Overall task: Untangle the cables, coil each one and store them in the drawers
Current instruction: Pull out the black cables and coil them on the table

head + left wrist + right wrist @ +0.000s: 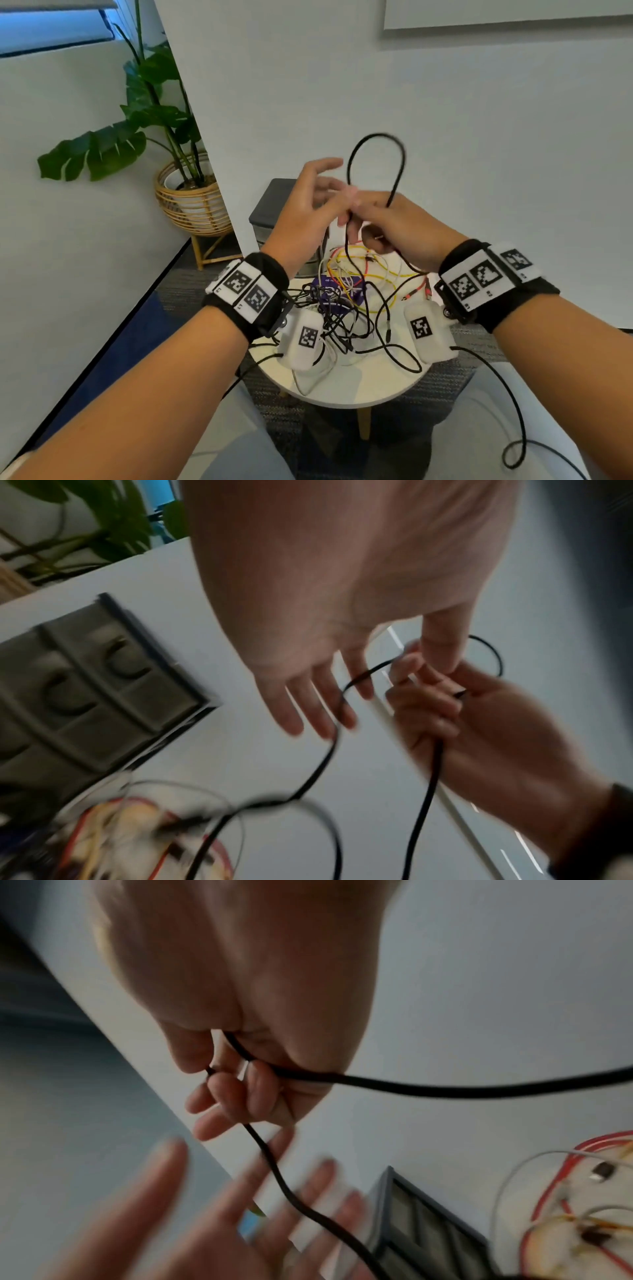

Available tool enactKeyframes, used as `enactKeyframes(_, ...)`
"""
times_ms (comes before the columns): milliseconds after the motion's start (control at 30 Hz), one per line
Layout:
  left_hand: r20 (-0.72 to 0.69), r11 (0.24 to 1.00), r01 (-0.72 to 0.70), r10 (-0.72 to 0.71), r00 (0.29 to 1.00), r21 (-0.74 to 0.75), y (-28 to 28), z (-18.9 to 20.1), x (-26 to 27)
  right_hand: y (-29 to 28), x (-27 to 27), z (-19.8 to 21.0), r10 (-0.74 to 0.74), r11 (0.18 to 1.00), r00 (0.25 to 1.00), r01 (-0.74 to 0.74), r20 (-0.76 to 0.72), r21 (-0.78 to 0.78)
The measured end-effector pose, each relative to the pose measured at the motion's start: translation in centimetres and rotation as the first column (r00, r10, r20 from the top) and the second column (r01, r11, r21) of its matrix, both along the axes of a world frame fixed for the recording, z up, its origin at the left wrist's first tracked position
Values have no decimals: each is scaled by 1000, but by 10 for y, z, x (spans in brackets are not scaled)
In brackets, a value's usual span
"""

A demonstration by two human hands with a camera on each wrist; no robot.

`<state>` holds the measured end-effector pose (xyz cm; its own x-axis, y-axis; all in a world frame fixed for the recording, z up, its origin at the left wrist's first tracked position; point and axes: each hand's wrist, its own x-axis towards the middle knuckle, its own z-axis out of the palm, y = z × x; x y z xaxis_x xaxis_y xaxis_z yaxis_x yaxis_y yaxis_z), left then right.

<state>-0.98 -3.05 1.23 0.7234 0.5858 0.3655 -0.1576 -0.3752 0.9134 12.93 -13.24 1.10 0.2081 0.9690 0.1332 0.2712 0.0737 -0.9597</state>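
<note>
Above the small round white table [342, 387], the right hand [394, 222] has its fingers curled tight around a black cable [376, 137], gripping two strands of it so that a loop stands up over the fist; from the fist the strands hang down toward the table, one dropping into the heap below. The left hand [308, 209] is raised just beside the right hand, over the table, its fingers [298, 710] straight and spread, holding nothing; one strand of the black cable runs across those fingers in the left wrist view, though the blur leaves it unclear whether it touches them. On the table lies a tangle of cables [352, 305], black, yellow, red and white, heaped over a purple box [337, 291]. At the far side of the table stands a grey drawer unit [274, 209], partly hidden by the hands. Left of the table, past a white wall corner, a leafy plant [144, 113] grows in a wicker basket stand [191, 205]
</note>
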Motion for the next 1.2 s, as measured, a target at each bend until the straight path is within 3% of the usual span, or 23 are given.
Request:
enactKeyframes(100, -191, 968, 197, -225, 955, -152, -3, -30, -5, -1, 9, 21, -27, 981, 971, 72, -236, 182)
enactKeyframes(167, -251, 953, 246, -285, 925, -174, -7, -45, -7, -3, 17, 34, -58, 954, 943, 148, -326, 260)
enactKeyframes(233, -261, 964, 215, -250, 932, -158, -8, -52, -9, -6, 25, 41, -93, 928, 915, 222, -393, 298)
enactKeyframes(367, -293, 995, 98, -90, 952, 10, -4, -47, -13, -12, 36, 34, -198, 888, 845, 369, -497, 273)
enactKeyframes(467, -289, 995, 24, 5, 957, 95, 3, -36, -19, -13, 42, 19, -337, 862, 781, 480, -525, 160)
enactKeyframes(567, -205, 990, -74, 97, 974, 117, 11, -17, -31, -13, 49, -5, -491, 839, 699, 540, -520, -66)
enactKeyframes(633, -112, 986, -143, 153, 982, 89, 17, -1, -39, -13, 51, -25, -571, 819, 682, 513, -457, -256)
enactKeyframes(733, 51, 970, -239, 237, 970, 50, 26, 22, -47, -15, 51, -57, -590, 787, 758, 461, -280, -409)
enactKeyframes(833, 164, 963, -265, 253, 954, 56, 35, 36, -50, -20, 43, -73, -574, 771, 809, 480, -130, -418)
enactKeyframes(1000, 182, 975, -215, 202, 962, 56, 38, 33, -51, -22, 24, -74, -381, 850, 921, 385, 85, -360)
enactKeyframes(1200, 71, 991, -106, 100, 992, 85, 23, 16, -51, -20, 16, -72, -141, 920, 909, 267, 393, -288)
